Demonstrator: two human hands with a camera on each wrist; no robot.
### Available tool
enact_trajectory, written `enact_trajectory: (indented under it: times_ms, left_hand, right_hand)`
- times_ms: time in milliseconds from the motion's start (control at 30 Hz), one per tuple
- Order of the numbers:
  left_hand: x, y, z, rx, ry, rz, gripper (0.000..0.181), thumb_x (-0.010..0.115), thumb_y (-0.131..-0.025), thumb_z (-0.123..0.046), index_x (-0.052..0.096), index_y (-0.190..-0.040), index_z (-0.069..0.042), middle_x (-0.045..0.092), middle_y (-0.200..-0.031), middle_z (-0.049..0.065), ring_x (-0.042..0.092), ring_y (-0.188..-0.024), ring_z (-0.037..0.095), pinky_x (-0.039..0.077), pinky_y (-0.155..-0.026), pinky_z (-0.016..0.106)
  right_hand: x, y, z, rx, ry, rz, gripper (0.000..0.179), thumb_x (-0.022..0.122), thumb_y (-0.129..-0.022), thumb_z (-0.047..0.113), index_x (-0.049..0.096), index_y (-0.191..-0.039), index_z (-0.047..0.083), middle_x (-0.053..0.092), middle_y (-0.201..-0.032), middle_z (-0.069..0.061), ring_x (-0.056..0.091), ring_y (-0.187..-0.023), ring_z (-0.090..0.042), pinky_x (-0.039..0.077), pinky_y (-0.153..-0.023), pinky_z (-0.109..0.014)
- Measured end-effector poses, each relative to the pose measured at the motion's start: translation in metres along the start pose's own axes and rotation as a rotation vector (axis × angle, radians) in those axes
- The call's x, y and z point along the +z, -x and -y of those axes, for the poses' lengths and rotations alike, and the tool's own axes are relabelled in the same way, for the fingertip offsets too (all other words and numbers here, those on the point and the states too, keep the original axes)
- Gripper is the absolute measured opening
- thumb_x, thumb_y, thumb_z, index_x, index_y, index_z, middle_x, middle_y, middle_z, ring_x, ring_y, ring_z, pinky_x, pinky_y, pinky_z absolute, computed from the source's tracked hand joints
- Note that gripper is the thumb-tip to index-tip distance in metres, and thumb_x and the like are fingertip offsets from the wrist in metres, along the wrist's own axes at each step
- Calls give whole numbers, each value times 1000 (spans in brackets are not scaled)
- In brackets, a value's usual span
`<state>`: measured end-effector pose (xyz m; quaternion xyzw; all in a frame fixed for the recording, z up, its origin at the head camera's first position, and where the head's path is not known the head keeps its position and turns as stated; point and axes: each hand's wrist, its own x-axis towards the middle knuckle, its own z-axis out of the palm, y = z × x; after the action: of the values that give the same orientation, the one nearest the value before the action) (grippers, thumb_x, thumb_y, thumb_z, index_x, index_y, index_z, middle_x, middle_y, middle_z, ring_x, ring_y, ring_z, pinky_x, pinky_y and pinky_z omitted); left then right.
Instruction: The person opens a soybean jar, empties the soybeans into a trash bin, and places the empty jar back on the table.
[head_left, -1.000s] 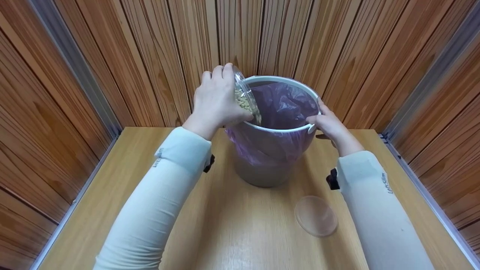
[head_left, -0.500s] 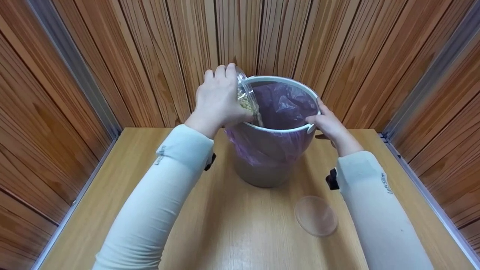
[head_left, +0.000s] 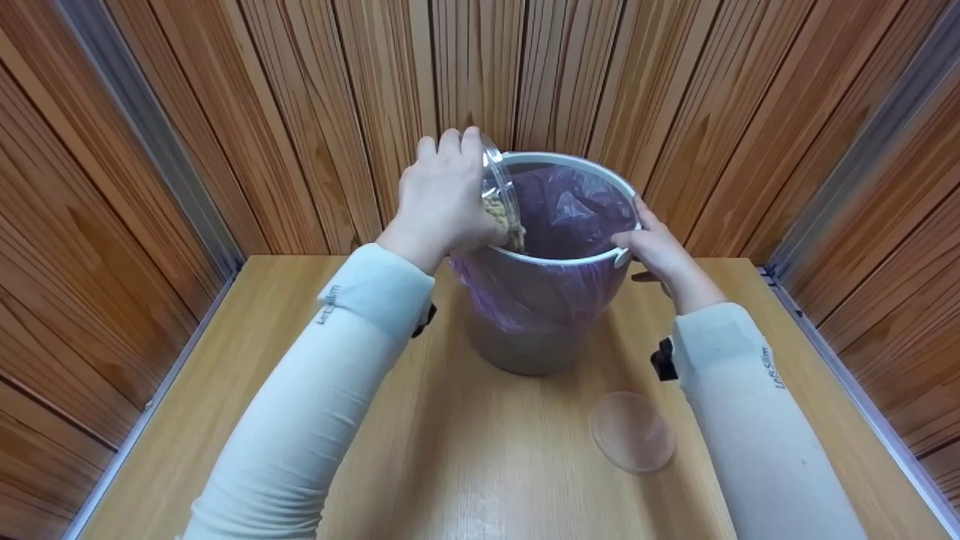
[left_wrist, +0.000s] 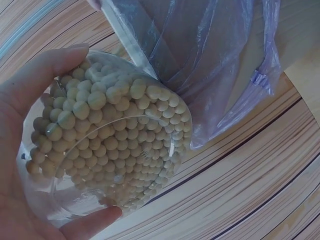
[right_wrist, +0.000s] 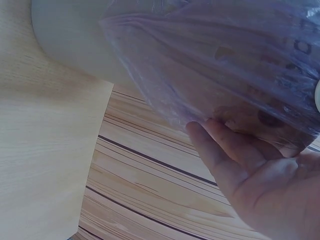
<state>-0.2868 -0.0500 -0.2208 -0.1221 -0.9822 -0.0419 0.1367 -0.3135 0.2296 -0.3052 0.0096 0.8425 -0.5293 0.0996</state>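
In the head view my left hand (head_left: 442, 199) grips a clear round plastic jar (head_left: 504, 180), tipped toward the right over the left rim of a bin. Soybean-like pale-yellow balls (left_wrist: 120, 135) lie against its wall and bottom in the left wrist view, with fingers around its side. The grey trash bin (head_left: 525, 352) stands upright, lined with a purple plastic bag (head_left: 570, 217) folded over its white rim. My right hand (head_left: 660, 251) grips that rim on the right, thumb on top. From the right wrist view, its fingers (right_wrist: 225, 145) lie against the bag outside the bin.
A round translucent lid (head_left: 632, 433) lies flat on the wooden table (head_left: 480, 480), in front of the bin and toward the right. Wood-panelled walls (head_left: 300, 112) close off the back and both sides.
My left hand has shifted slightly right and tipped the jar further over the bin. Fewer balls show through the jar's mouth. The right hand and bin stay put.
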Motion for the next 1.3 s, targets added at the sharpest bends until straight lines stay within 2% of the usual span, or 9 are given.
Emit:
enact_trajectory:
  times_ms: [233, 767, 1300]
  left_hand:
    - [-2, -1, -1, 1, -15, 20, 128, 80, -62, -63, 16, -157, -6, 36, -152, 15, 37, -135, 37, 52, -97, 44]
    - [-2, -3, -5, 25, -46, 23, 126, 82, -62, -60, 19, -156, -6, 39, -149, 16, 38, -132, 37, 54, -92, 45]
    - [-3, -4, -4, 35, -50, 36, 126, 82, -62, -59, 18, -157, -6, 38, -150, 16, 37, -133, 37, 53, -95, 45]
  right_hand:
    - [-1, -2, 0, 14, -3, 0, 88, 47, -96, 21, -17, -156, 31, -7, -167, -12, 16, -149, -46, 24, -113, -68]
    - [1, -4, -1, 22, -10, -7, 88, 47, -96, 21, -16, -156, 32, -6, -167, -13, 18, -149, -45, 25, -113, -68]
    - [1, -4, 0, 35, -13, -2, 88, 47, -96, 22, -18, -155, 32, -9, -166, -14, 16, -149, -46, 25, -113, -68]
